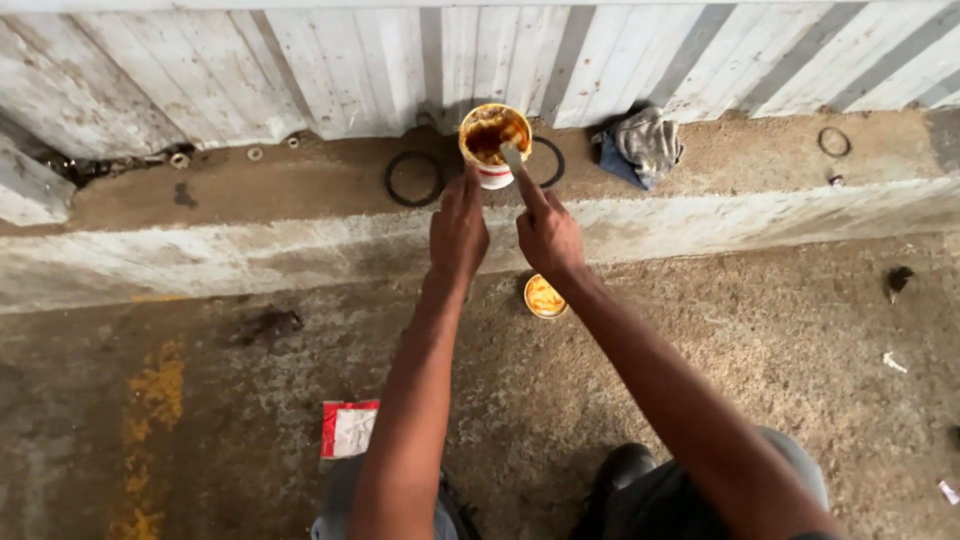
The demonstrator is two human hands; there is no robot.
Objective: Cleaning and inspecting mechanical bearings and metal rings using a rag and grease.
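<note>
Left grip [458, 225] steadies tub [494, 145]; right grip [547, 235] dips stick [513, 158] inside.

A single head-worn view looks steeply down and forward from above the person's outstretched arms. It faces a corrugated metal wall [300, 70] at twelve o'clock, with a raised concrete ledge [250, 210] below it. The gritty concrete floor [760, 340] fills the lower half, close beneath the camera, and the person's knees sit at six o'clock.
</note>
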